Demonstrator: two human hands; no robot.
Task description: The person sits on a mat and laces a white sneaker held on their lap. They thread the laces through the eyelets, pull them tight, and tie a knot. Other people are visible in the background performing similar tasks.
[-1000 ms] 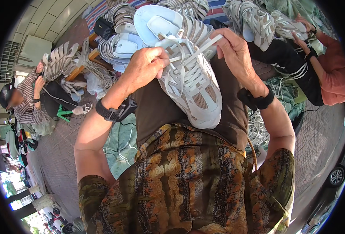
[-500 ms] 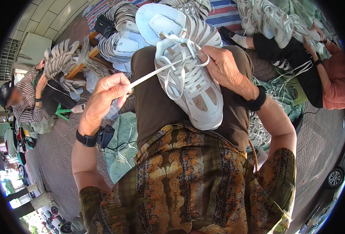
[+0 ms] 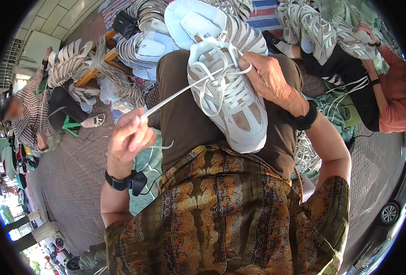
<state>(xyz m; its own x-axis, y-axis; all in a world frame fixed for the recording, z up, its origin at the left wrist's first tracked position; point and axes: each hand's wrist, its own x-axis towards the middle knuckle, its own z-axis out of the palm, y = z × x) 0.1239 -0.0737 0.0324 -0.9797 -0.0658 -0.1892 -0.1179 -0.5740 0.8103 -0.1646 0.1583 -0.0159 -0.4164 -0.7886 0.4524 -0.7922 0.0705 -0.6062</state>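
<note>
A white and beige sneaker (image 3: 233, 98) rests on my lap, toe pointing toward me, its front laced with white lace. My left hand (image 3: 130, 136) is closed on a white shoelace (image 3: 175, 95), which runs taut from its fingers up to the top of the lacing. A short loose end of lace sticks out beside that hand. Pinched between thumb and fingers at the shoe's collar, on the right, my right hand (image 3: 268, 80) grips the sneaker's edge or the lace there; which one is hard to make out.
Stacked shoe uppers (image 3: 148, 48) lie ahead on a striped sheet. At the left a person in a striped shirt (image 3: 28, 101) sits on a green stool; at the right another in a pink top (image 3: 393, 87) handles shoes. Loose laces (image 3: 306, 153) lie by my right knee.
My left hand has pulled down toward me, drawing more lace out from the sneaker. The right hand stays at the collar. The seated person at left has spread their arms apart.
</note>
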